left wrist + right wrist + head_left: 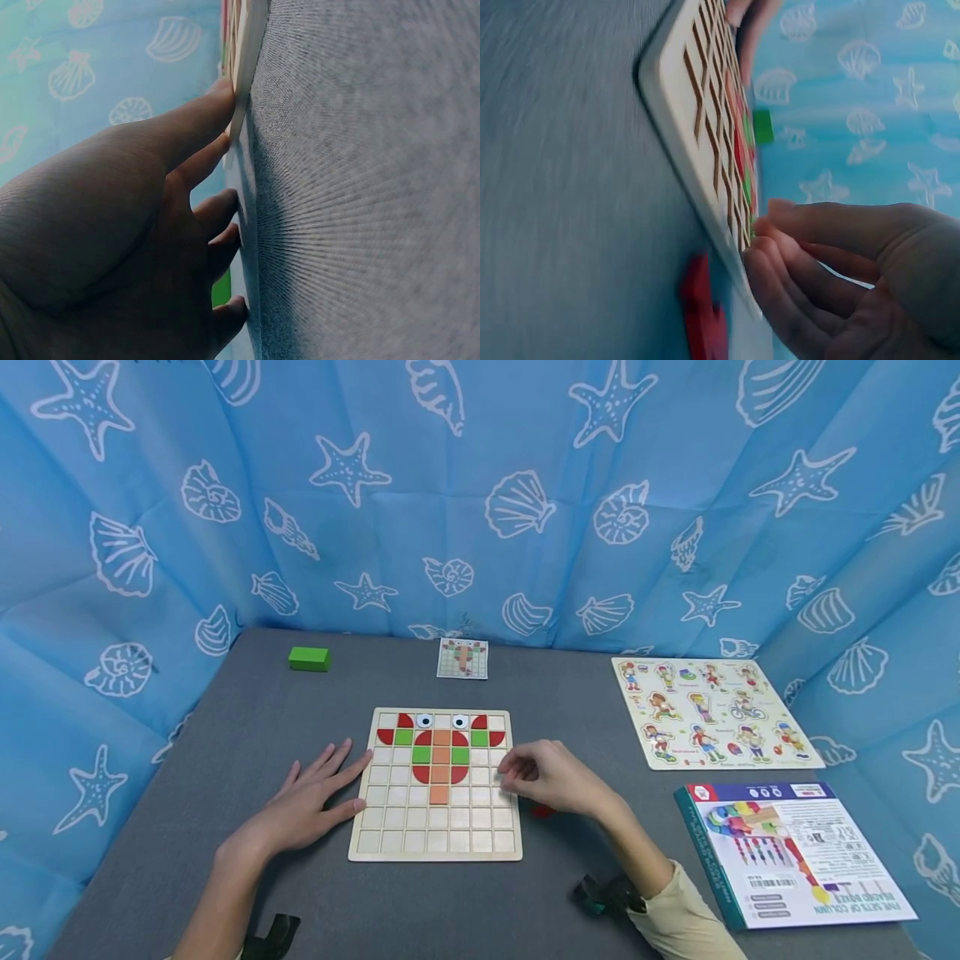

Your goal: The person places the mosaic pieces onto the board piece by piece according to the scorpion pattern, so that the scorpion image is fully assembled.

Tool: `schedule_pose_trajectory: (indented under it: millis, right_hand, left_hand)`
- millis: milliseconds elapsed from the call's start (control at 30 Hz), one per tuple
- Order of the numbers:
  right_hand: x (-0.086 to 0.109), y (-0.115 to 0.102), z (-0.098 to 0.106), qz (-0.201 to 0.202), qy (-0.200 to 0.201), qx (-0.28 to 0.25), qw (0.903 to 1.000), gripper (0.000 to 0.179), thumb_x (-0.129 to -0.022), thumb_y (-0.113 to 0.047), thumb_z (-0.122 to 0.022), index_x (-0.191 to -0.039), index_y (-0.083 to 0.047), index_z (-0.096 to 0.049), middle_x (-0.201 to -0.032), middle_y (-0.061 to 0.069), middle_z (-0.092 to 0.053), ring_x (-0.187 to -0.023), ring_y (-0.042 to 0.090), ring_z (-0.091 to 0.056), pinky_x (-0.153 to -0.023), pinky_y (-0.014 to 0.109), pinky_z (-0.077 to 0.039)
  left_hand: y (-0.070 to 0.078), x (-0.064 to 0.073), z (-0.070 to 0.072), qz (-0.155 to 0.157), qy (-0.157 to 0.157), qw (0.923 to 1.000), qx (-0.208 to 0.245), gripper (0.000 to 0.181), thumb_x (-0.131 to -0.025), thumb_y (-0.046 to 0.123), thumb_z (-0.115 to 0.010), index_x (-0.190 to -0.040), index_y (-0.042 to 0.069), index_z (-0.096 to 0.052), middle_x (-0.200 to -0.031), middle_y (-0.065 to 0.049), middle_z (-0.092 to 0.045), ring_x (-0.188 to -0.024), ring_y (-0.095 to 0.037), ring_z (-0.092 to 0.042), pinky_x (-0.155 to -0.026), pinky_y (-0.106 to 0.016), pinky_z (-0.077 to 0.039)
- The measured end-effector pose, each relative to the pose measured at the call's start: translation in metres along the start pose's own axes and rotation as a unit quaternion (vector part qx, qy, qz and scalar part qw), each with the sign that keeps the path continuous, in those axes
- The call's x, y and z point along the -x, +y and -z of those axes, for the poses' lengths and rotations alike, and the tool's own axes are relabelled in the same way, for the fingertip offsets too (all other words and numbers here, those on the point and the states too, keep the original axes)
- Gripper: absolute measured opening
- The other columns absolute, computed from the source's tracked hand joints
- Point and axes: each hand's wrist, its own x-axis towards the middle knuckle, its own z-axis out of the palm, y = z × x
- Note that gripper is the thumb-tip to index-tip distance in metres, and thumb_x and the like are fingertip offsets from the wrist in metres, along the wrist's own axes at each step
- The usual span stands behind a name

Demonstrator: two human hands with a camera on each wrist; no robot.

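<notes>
A square wooden grid board (435, 852) lies on the grey table, with red, green and orange tiles and two eye tiles forming a symmetrical figure in its upper half. My left hand (307, 806) is spread flat at the board's left edge. Its thumb and index finger touch the rim in the left wrist view. My right hand (555, 777) hovers at the board's right edge, thumb and fingertips drawn together. Whether a tile is between them is hidden. Below that hand, red pieces (701, 315) lie on the table beside the board.
A small pattern card (462, 658) lies behind the board. At the back left is a green block (309, 659). On the right are a picture puzzle board (716, 714) and a box (795, 856). A blue shell-patterned curtain (480, 502) encloses the table.
</notes>
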Motion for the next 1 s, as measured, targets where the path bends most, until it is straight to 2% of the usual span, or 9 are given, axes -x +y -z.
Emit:
schedule_pose_trajectory:
  millis: [233, 400, 567, 800, 1000]
  right_hand:
    - [0.023, 0.025, 0.024, -0.024, 0.003, 0.036, 0.9991, 0.010, -0.096, -0.003, -0.079, -0.106, -0.004, -0.080, -0.092, 0.000, -0.078, -0.080, 0.002, -0.067, -0.072, 0.021, -0.059]
    - [0.032, 0.034, 0.030, -0.030, -0.017, 0.050, 0.9981, 0.013, -0.094, -0.006, -0.083, -0.106, -0.005, -0.081, -0.094, 0.002, -0.078, -0.081, 0.002, -0.065, -0.073, 0.022, -0.058]
    - [0.033, 0.035, 0.030, -0.036, -0.031, 0.054, 0.9974, 0.011, -0.093, -0.006, -0.082, -0.103, -0.007, -0.080, -0.093, 0.001, -0.075, -0.079, 0.002, -0.063, -0.071, 0.021, -0.056]
    - [0.033, 0.035, 0.028, -0.047, -0.033, 0.037, 0.9977, 0.011, -0.091, -0.005, -0.082, -0.097, -0.009, -0.074, -0.086, -0.002, -0.071, -0.076, 0.003, -0.062, -0.070, 0.020, -0.056]
    - [0.035, 0.030, 0.026, -0.018, -0.003, 0.014, 0.9997, 0.010, -0.094, -0.004, -0.079, -0.102, -0.010, -0.076, -0.091, -0.002, -0.073, -0.078, 0.004, -0.063, -0.071, 0.020, -0.057]
  left_hand:
    - [0.001, 0.001, 0.000, 0.000, 0.002, 1.0000, -0.001, 0.078, -0.103, 0.064, -0.063, -0.171, 0.040, -0.033, -0.183, -0.016, -0.020, -0.170, -0.049, -0.012, -0.128, -0.084, -0.001]
    - [0.000, 0.001, 0.000, -0.002, 0.004, 1.0000, 0.001, 0.079, -0.103, 0.069, -0.061, -0.171, 0.040, -0.032, -0.183, -0.016, -0.020, -0.170, -0.049, -0.012, -0.127, -0.084, -0.001]
    - [-0.004, 0.000, -0.002, -0.008, 0.011, 0.9999, 0.002, 0.079, -0.102, 0.070, -0.060, -0.170, 0.042, -0.034, -0.182, -0.018, -0.022, -0.169, -0.051, -0.014, -0.126, -0.085, -0.003]
    - [0.007, 0.006, 0.005, -0.014, 0.007, 0.9998, 0.016, 0.078, -0.103, 0.060, -0.066, -0.170, 0.033, -0.037, -0.181, -0.021, -0.023, -0.168, -0.053, -0.014, -0.124, -0.087, -0.002]
    - [0.008, 0.005, 0.004, -0.019, 0.011, 0.9996, 0.018, 0.078, -0.103, 0.061, -0.065, -0.170, 0.034, -0.037, -0.181, -0.021, -0.023, -0.168, -0.053, -0.014, -0.124, -0.087, -0.002]
